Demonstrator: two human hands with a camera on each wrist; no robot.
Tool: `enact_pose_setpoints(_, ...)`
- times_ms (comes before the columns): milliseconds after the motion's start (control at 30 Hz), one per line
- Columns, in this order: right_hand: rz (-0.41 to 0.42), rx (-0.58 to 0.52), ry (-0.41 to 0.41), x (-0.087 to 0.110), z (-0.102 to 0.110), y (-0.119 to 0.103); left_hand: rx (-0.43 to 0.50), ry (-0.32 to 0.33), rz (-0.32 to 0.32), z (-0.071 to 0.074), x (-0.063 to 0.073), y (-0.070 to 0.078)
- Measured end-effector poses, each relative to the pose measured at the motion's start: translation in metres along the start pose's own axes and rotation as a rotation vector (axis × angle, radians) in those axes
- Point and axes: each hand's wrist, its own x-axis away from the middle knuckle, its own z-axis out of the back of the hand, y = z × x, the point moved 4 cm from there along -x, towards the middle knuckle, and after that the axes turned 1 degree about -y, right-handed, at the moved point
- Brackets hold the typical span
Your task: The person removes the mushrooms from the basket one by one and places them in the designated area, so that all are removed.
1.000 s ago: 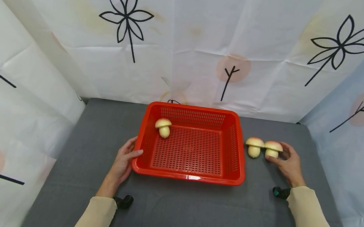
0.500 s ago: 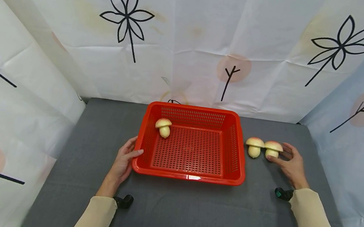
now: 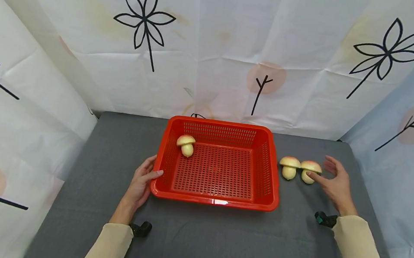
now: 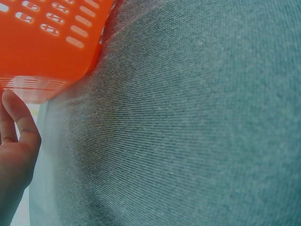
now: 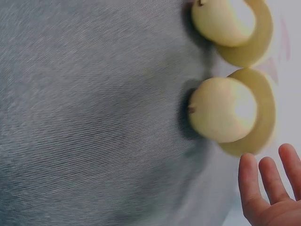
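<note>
My left hand grips the left side of a red plastic basket, thumb over the rim and fingers along the outer wall. In the left wrist view, that hand shows at the edge, by the basket's wall. A toy mushroom lies inside the basket at its left. Right of the basket, two more mushrooms lie side by side, a left one and a right one, caps meeting. Fingers spread and holding nothing, my right hand is just right of the right mushroom.
A dark grey cloth covers the table under everything. White printed curtains rise at the back and both sides. A small black wrist camera sits under my right wrist.
My right hand has let go of the right mushroom and drawn back to the right, its fingers spreading. The mushrooms and the basket stay in place, as does my left hand.
</note>
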Motion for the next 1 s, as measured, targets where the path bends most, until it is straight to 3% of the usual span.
enact_pose_setpoints(333, 0.116, -0.004, -0.027, 0.000, 0.001, -0.036, -0.004, -0.011, -0.029, 0.000, 0.000, -0.001)
enact_pose_setpoints(567, 0.164, -0.024, -0.070, 0.001, -0.004, -0.064, -0.012, -0.004, -0.013, 0.000, 0.000, -0.001)
enact_pose_setpoints(1000, 0.313, -0.081, -0.099, -0.003, -0.030, -0.109, -0.012, 0.003, -0.002, 0.001, -0.001, -0.001)
